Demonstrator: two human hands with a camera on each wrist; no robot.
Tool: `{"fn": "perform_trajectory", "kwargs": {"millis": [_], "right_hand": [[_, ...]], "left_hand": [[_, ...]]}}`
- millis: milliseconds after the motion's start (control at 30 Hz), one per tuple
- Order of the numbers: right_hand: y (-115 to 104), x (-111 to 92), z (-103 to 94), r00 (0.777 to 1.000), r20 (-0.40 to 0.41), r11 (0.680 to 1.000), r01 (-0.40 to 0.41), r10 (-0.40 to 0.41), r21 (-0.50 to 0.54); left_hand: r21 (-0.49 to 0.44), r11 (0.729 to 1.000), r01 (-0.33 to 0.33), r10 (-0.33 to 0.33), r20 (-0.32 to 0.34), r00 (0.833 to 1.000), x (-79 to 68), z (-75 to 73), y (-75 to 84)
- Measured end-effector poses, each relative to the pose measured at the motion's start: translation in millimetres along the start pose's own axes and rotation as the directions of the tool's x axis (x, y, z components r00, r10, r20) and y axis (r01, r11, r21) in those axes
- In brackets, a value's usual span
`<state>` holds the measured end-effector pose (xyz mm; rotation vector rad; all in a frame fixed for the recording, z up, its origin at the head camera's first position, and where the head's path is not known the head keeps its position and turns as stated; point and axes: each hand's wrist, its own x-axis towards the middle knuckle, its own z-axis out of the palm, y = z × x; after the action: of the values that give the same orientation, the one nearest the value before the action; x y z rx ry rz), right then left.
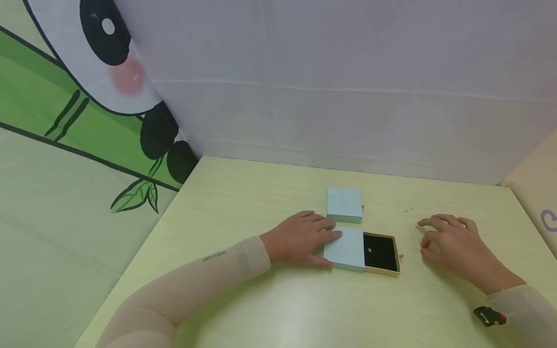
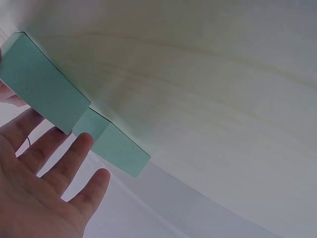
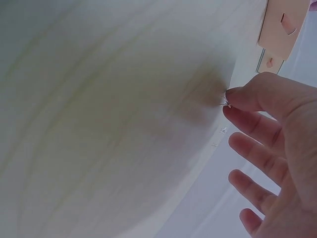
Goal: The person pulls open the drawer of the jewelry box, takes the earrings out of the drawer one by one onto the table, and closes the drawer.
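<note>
A pale blue drawer box (image 1: 344,249) lies with its tray (image 1: 382,272) pulled out to the right. On the tray's black pad (image 1: 383,258) sits a small silver star (image 1: 370,250). My left hand (image 1: 300,239) rests at the box's left side, index finger extended over the top and thumb at the near left corner. In the left wrist view its other fingers are spread. To the right of the tray, my right hand (image 1: 454,249) pinches a small silver star (image 3: 226,102) between thumb and index finger, its other fingers apart.
A second pale blue box (image 1: 344,203), closed, stands just behind the first, with a small pull tab at its right. Tiny silver pieces (image 3: 223,130) lie on the table beyond my right hand. White cloth (image 1: 348,121) hangs behind the table's back edge.
</note>
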<state>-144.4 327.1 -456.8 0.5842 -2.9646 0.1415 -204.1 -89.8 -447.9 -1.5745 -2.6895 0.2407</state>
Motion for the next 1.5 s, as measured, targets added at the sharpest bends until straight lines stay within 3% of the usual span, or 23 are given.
{"fn": "perform_trajectory", "kwargs": {"millis": [467, 800, 933, 1200, 1500], "right_hand": [[-0.8, -0.2, -1.2, 1.000, -0.009, 1.000, -0.001, 0.001, -0.006], [-2.8, 7.5, -5.5, 0.995, -0.092, 0.999, 0.045, -0.045, -0.003], [-9.5, 12.6, -10.8, 0.990, -0.118, 0.997, 0.072, -0.072, -0.002], [-27.0, 22.0, -23.0, 0.994, -0.072, 0.997, 0.083, -0.083, 0.005], [-46.1, 30.3, -25.8, 0.985, -0.090, 0.990, 0.144, -0.144, -0.012]], "left_hand": [[-0.001, 1.000, -0.001, 0.001, 0.001, 1.000, 0.3, 0.1, -0.2], [-0.010, 1.000, 0.002, -0.002, 0.007, 1.000, 0.3, -0.2, -0.7], [-0.015, 1.000, 0.006, -0.005, 0.011, 1.000, 0.5, 0.3, -0.7], [-0.022, 1.000, 0.007, -0.006, 0.024, 1.000, 0.5, -0.9, 0.3], [-0.021, 1.000, 0.005, -0.004, 0.027, 1.000, 0.6, -1.8, 0.2]]}}
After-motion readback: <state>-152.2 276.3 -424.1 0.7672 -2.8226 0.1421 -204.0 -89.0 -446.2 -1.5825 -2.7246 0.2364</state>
